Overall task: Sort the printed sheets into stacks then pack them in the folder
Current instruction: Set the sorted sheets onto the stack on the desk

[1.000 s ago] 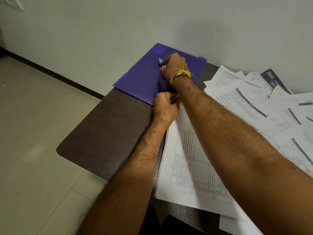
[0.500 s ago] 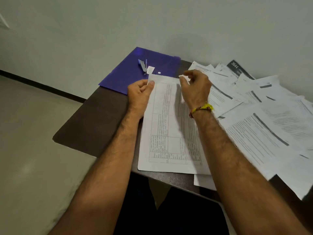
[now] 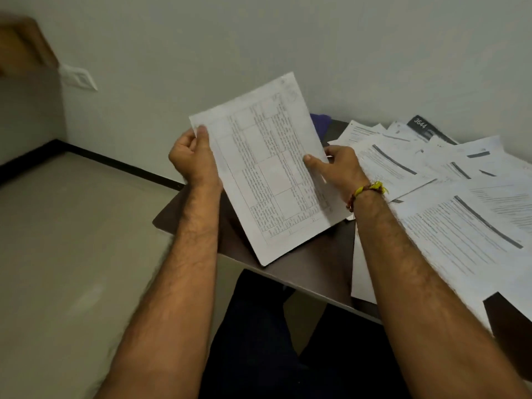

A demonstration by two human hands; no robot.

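Note:
A printed sheet with a table grid [image 3: 267, 168] is held up in the air above the dark table [image 3: 311, 263], tilted to the left. My left hand [image 3: 193, 156] pinches its left edge near the top corner, thumb on the front. My right hand [image 3: 336, 168] grips its right edge, thumb on the printed face. Only a small corner of the purple folder [image 3: 321, 123] shows behind the sheet, by the wall. Several loose printed sheets [image 3: 449, 203] lie spread over the right side of the table.
A dark booklet marked 3644 [image 3: 426, 129] lies at the back among the papers. The wall stands right behind the table, with a white switch plate [image 3: 77, 77] at left. Tiled floor [image 3: 72, 240] lies to the left of the table's rounded corner.
The sheet that lay flat on the table has been lifted and tilted up by both hands. Earlier, both hands were at the purple folder. The view has swung right, hiding most of the folder.

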